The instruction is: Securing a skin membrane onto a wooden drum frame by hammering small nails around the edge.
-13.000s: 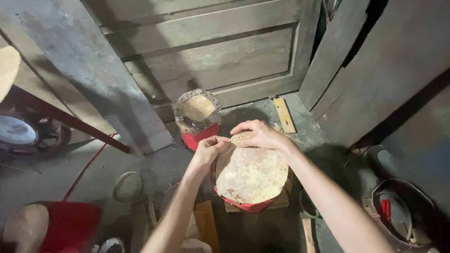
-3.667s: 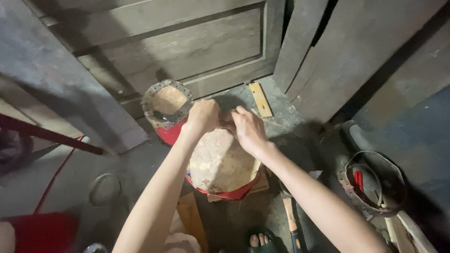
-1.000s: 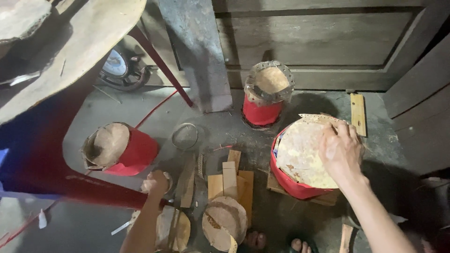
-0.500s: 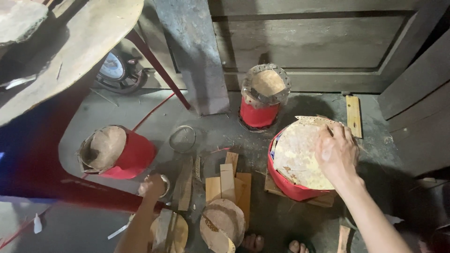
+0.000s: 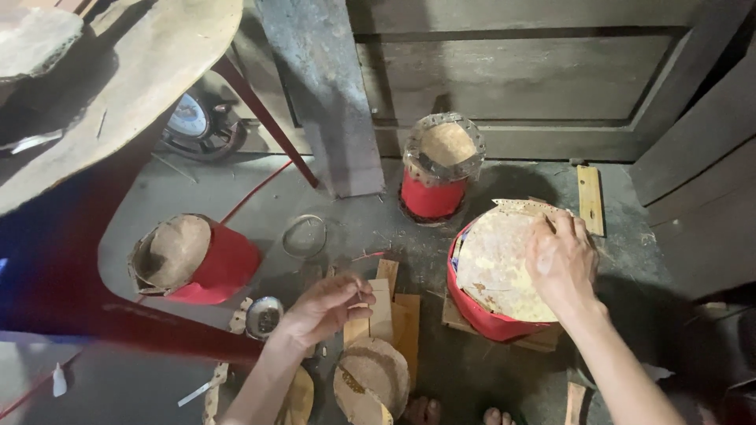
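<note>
Two hands in my view: my right hand (image 5: 561,264) lies flat, fingers spread, pressing the pale hide skin (image 5: 504,264) onto the big red drum (image 5: 480,315), right of centre on a wooden block (image 5: 535,340). My left hand (image 5: 323,307) pinches something tiny above the wood strips (image 5: 390,311); what, I cannot tell. The skin looks stiff and light, best gripped at its perforated rim. Far off stands a smaller drum (image 5: 437,169), another lies left (image 5: 193,260).

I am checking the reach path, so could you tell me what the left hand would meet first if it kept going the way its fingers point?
Probably the pale wooden strips on the floor just past the left hand fingertips; height above them is unclear.
</note>
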